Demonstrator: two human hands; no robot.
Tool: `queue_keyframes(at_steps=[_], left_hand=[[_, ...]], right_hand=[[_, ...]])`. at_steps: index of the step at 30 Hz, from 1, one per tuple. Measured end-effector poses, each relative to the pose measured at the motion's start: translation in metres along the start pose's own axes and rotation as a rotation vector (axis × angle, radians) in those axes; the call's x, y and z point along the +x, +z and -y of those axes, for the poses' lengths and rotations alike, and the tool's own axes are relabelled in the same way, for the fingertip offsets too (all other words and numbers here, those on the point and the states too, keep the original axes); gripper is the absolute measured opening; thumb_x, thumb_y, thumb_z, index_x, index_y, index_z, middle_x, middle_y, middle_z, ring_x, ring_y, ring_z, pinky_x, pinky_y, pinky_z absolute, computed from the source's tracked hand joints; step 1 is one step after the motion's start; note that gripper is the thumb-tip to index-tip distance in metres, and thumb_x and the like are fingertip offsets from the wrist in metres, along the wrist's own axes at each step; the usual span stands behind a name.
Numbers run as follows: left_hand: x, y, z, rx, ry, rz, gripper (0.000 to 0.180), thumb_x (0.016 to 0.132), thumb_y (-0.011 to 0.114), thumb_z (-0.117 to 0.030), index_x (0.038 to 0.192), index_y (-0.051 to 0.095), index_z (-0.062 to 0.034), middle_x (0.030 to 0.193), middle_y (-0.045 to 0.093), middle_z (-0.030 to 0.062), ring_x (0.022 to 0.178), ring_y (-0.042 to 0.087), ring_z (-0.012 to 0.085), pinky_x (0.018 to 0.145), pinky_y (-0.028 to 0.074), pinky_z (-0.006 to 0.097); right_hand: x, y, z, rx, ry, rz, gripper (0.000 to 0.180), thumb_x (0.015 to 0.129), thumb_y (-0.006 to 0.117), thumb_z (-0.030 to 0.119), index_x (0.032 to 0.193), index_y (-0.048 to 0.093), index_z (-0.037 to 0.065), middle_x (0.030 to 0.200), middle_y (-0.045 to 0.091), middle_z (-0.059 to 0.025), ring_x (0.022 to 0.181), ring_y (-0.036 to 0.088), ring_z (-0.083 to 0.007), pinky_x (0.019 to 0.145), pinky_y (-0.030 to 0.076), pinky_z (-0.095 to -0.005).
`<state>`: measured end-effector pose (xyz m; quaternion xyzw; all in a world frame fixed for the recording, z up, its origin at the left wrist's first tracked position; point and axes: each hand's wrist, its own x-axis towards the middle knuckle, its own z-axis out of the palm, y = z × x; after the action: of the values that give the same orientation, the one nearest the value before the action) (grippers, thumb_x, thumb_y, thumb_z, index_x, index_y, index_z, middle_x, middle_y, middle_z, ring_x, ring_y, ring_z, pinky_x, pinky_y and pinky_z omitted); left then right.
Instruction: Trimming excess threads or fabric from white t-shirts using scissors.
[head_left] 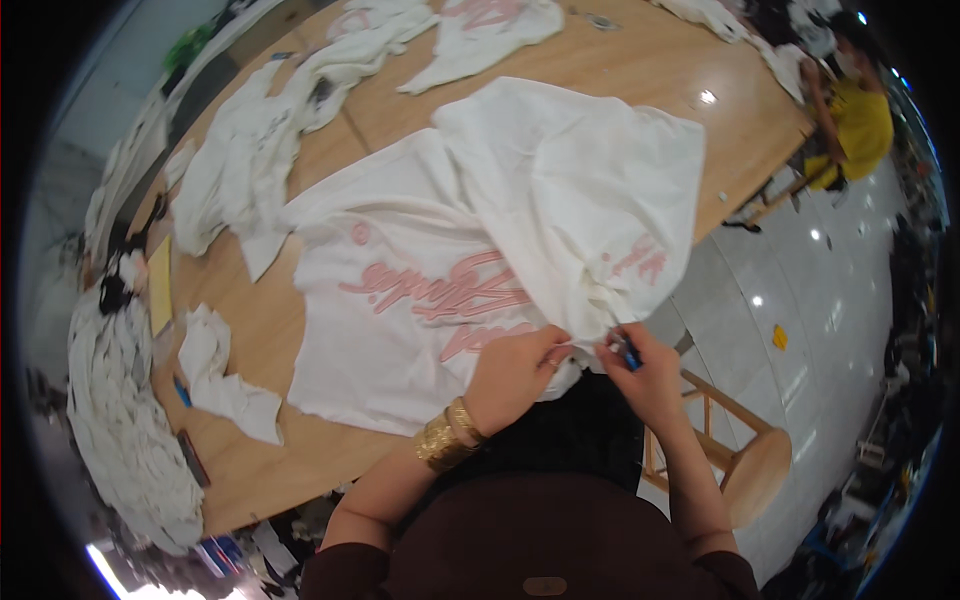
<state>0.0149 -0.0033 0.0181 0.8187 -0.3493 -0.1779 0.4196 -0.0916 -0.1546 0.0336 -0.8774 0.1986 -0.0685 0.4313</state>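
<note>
- The left grip (515, 375) is pinched together, thumb against forefinger, on the edge of the white garment (545, 180); gold bracelets (447, 438) circle the wrist behind it.
- The right grip (645, 368) is curled closed around a small dark-blue tool (629, 353), its kind partly hidden by the fingers; its fingertips meet the cloth just beside the left grip.
- The garment bunches between the two grips and spreads away beyond them over the table (370, 130), pink lettering facing up left of the left grip and a smaller pink print just beyond the right grip.
- Black cloth (560, 440) lies below both grips, in front of the person's brown top.
- Right of the right grip and nearer the body stands a wooden stool (762, 470); farther right, a yellow scrap (779, 337) lies on the tiled floor (740, 285).
- Well left of the left grip are a small white piece of cloth (225, 380), a slim blue object (181, 391), a yellow sheet (160, 285) and a long white heap of fabric (130, 420).
- Far beyond the grips, to the right, a person in yellow (862, 125) sits by the table.
</note>
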Motion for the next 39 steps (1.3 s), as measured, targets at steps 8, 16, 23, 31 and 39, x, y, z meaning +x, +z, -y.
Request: queue_keyframes(at_steps=[8,16,23,31,39], left_hand=[[-0.001,-0.007,-0.002,0.076,0.143,-0.008,0.014,0.083,0.059,-0.018,0.081,0.058,-0.0041,0.068,0.056,0.0079,0.062,0.057,0.0248,0.055,0.044,0.034],[-0.004,-0.004,0.0,-0.935,-0.428,0.309,0.021,0.092,0.05,-0.022,0.09,0.047,-0.0009,0.073,0.064,0.0104,0.057,0.062,0.0139,0.048,0.048,0.021],[-0.008,0.004,0.002,-1.178,-0.455,0.311,0.016,0.092,0.05,-0.019,0.092,0.047,-0.0033,0.095,0.061,0.0111,0.084,0.064,0.0187,0.06,0.054,0.027],[-0.011,0.001,-0.003,-1.384,-0.533,0.218,0.008,0.093,0.045,-0.015,0.09,0.044,-0.008,0.104,0.053,0.0074,0.104,0.057,0.0254,0.073,0.055,0.03],[-0.012,0.006,-0.007,-1.559,-0.442,0.19,0.007,0.095,0.039,-0.013,0.09,0.041,-0.0084,0.115,0.053,0.0145,0.116,0.049,0.0272,0.094,0.044,0.03]], right_hand=[[0.0,0.0,0.011,0.026,0.154,-0.067,0.017,0.076,0.066,0.012,0.085,0.056,0.003,0.057,0.05,-0.0067,0.049,0.042,-0.0115,0.049,0.038,-0.0262],[-0.003,0.004,0.007,0.011,0.115,-0.068,0.016,0.076,0.066,0.012,0.085,0.056,0.003,0.057,0.05,-0.0062,0.05,0.042,-0.0105,0.05,0.038,-0.0254],[-0.003,0.005,0.006,0.004,0.153,-0.079,0.019,0.076,0.066,0.015,0.087,0.056,0.002,0.059,0.053,-0.0092,0.048,0.047,-0.0148,0.05,0.04,-0.0282],[-0.001,0.006,0.012,0.031,0.148,-0.116,0.017,0.074,0.066,0.013,0.086,0.057,0.004,0.056,0.05,-0.0023,0.051,0.047,-0.0081,0.05,0.039,-0.0235],[-0.009,0.0,0.019,-0.005,0.071,-0.181,0.021,0.082,0.06,0.015,0.098,0.053,0.004,0.064,0.056,-0.0053,0.053,0.05,-0.01,0.051,0.039,-0.0241]])
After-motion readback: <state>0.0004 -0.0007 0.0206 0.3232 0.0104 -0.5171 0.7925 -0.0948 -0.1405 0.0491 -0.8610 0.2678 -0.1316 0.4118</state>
